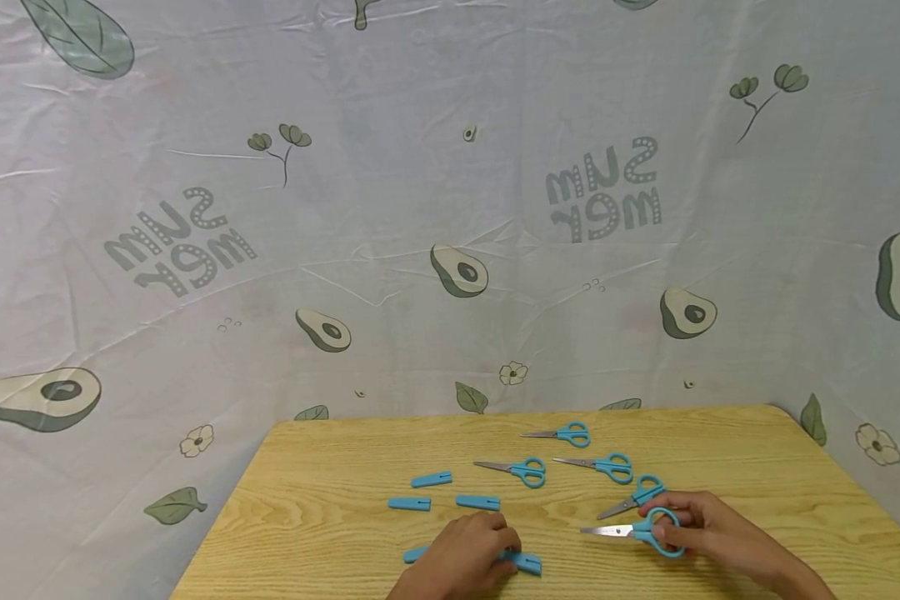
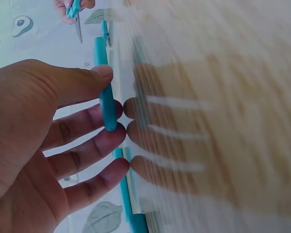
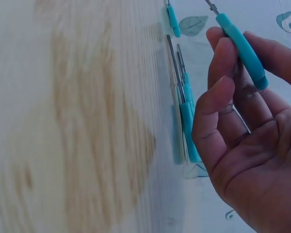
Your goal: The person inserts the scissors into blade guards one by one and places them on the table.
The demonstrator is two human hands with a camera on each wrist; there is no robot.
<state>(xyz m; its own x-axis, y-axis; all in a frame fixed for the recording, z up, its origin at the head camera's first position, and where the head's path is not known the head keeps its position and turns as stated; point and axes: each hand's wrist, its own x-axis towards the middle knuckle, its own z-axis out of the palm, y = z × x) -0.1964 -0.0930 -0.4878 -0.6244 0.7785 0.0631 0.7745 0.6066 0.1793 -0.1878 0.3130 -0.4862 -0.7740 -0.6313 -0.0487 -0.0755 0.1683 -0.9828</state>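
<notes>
Right hand [image 1: 701, 527] pinching scissors [image 1: 633, 531] by the handle [image 1: 642, 532]; left hand [image 1: 461, 550], to its left, pinching a cap [image 2: 107, 100]; both look light and stiff, the cap probably slick (best taken by its sides), the scissors best held behind the blades [image 1: 607, 531]

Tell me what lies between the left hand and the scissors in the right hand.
In the head view, the blue cap pinched by the left hand juts toward the held scissors; past its end, only bare tabletop shows.
</notes>
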